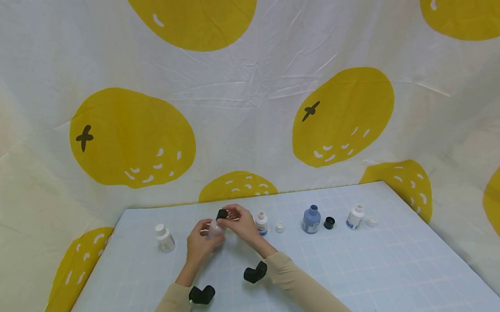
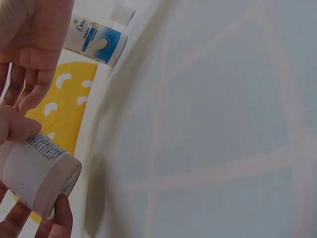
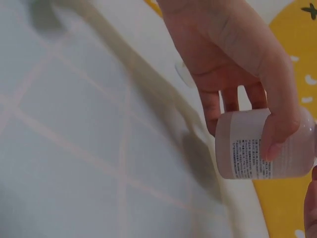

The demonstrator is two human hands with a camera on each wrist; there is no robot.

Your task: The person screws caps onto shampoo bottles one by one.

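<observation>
My left hand grips a pale pink bottle round its body, a little above the table. A black cap sits at the bottle's mouth, pinched by my right hand from the right. Whether the cap is seated or loose on the neck cannot be seen. In the left wrist view, small print shows on the pink bottle, with left-hand fingers round it. The right wrist view has the bottle lying across, its neck cut off by the frame edge near the right fingertips.
A capped white bottle stands at left. Rightward stand an uncapped white-and-blue bottle by a white cap, an uncapped blue bottle by a black cap, and another uncapped white bottle by a white cap.
</observation>
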